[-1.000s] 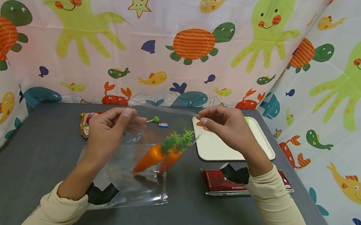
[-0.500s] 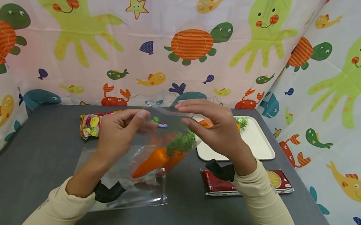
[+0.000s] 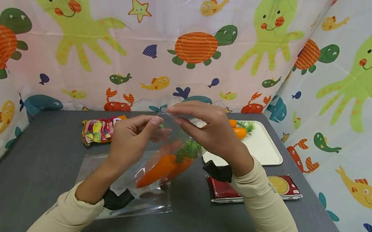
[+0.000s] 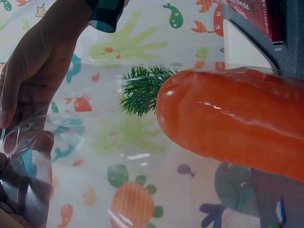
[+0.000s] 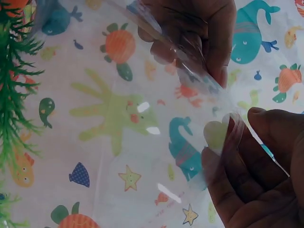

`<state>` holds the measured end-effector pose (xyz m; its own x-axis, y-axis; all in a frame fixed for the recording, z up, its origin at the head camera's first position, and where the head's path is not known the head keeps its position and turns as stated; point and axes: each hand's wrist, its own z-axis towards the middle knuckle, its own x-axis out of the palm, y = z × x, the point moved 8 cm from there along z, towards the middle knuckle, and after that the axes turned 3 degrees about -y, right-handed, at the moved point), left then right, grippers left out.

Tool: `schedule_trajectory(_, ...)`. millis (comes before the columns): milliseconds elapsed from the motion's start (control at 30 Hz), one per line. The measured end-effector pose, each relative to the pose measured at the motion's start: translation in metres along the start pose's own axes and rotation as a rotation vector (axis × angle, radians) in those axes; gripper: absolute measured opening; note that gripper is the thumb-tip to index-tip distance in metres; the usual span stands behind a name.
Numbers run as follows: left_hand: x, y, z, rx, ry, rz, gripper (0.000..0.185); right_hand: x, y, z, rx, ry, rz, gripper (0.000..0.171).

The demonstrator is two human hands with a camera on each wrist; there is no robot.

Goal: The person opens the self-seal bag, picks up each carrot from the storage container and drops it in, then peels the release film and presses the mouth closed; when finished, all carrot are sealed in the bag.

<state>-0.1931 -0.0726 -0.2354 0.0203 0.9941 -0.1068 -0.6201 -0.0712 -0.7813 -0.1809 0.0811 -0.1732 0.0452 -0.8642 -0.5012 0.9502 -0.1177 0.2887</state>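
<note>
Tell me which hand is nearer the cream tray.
Right. In the head view, the right hand is raised and overlaps the left part of the cream tray; the left hand is well to its left.

Head view: looks forward and down across table (image 3: pixel 38 162) to curtain (image 3: pixel 193 18); widest. Left wrist view: close, sideways, facing carrot (image 4: pixel 228 116) through clear bag (image 4: pixel 140 156). Right wrist view: close, sideways; shares clear bag and curtain with left.

"FRUITS" on colourful bag (image 3: pixel 98 131); lettering on red packet (image 3: pixel 222 190) partly hidden, too small to read.
</note>
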Motion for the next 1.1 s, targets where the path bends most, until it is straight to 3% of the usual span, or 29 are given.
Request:
schedule_trajectory(200,0.006,-0.001,-0.001,0.007,0.015,-0.008,0.018,0.000,-0.003,0.001,0.048,-0.017,0.021,0.023)
schedule_trajectory(467,0.007,0.000,-0.003,-0.009,0.019,0.027,0.018,0.005,-0.007,-0.003,0.127,-0.021,0.018,0.024)
schedule_trajectory(800,0.008,0.001,-0.004,-0.006,0.029,0.019,0.019,0.008,-0.007,-0.002,0.128,-0.006,-0.106,0.022)
schedule_trajectory(1100,0.011,0.000,-0.005,0.010,0.039,0.022,0.019,0.011,-0.009,-0.004,0.122,0.036,-0.117,0.020)
